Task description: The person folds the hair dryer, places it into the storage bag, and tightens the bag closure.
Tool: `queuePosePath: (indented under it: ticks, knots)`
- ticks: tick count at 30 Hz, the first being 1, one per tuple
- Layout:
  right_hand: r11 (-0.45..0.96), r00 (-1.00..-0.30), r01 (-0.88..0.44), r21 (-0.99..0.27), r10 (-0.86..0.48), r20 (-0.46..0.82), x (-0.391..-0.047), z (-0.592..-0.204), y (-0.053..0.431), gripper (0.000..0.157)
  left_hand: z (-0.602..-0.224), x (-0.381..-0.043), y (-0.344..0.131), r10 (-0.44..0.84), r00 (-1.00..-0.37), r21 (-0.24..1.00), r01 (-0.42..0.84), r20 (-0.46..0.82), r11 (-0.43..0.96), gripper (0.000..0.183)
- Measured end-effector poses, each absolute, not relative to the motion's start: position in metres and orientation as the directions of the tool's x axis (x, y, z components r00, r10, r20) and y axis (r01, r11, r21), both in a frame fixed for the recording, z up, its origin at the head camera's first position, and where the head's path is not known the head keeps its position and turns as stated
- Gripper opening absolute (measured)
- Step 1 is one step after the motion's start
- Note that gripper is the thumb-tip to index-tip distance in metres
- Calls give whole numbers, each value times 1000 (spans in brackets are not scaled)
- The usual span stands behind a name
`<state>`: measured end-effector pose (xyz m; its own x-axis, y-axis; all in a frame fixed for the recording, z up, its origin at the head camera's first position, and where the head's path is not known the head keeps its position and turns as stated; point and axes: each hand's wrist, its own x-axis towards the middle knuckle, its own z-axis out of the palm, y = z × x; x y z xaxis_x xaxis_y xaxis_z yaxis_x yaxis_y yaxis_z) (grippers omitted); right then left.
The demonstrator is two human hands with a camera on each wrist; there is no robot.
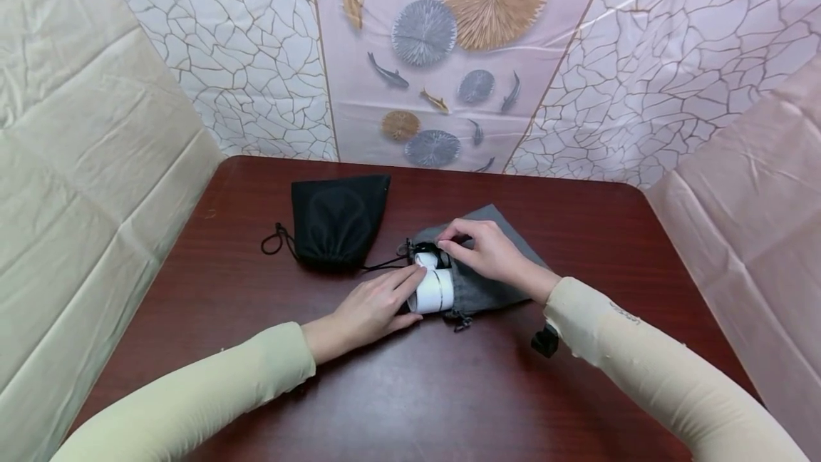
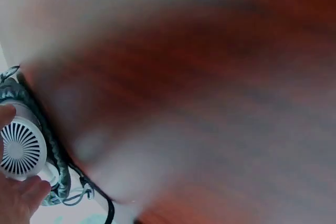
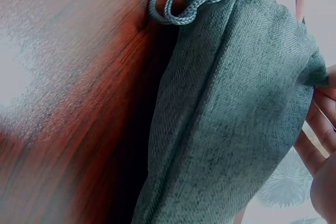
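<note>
A white hair dryer [image 1: 433,292] with a slotted round vent lies partly inside a grey drawstring bag [image 1: 487,291]; the rest of it is hidden by the cloth. My left hand [image 1: 378,298] holds its exposed end, fingers over the top and thumb at the near side. In the left wrist view the vent of the hair dryer [image 2: 21,148] shows between thumb and fingers. My right hand [image 1: 484,248] pinches the far edge of the bag's mouth. The right wrist view shows the grey bag [image 3: 236,93] with this edge drawn up between the fingertips.
Behind and left lies a black drawstring bag [image 1: 336,219], its cord loop [image 1: 276,239] stretched out to the left. A black cord [image 1: 385,264] runs from it toward the grey bag. Patterned cloth walls [image 1: 256,55] border the dark red wooden table [image 1: 410,391].
</note>
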<state>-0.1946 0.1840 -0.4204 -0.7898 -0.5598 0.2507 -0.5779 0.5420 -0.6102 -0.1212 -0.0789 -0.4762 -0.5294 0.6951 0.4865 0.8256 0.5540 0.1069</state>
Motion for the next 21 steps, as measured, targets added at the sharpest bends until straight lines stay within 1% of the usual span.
queuePosePath:
  ticks: [4, 7, 11, 16, 21]
  knots:
    - [509, -789, -579, -637, -547, 279, -193, -415, 184, 6, -469, -128, -74, 697, -481, 76, 847, 531, 527, 74]
    - [483, -794, -571, -664, -529, 299, -192, -411, 183, 6, -464, -134, -71, 684, -469, 71, 849, 560, 524, 73]
    - [466, -817, -539, -702, -493, 300, -190, -408, 183, 7, -461, -141, -67, 669, -482, 77, 839, 566, 539, 70]
    - [473, -850, -490, -732, -444, 283, -192, -408, 183, 8, -461, -146, -61, 671, -504, 100, 833, 544, 545, 67]
    - [483, -865, -467, -741, -424, 269, -194, -410, 185, 8, -463, -151, -54, 651, -555, 145, 807, 518, 572, 67]
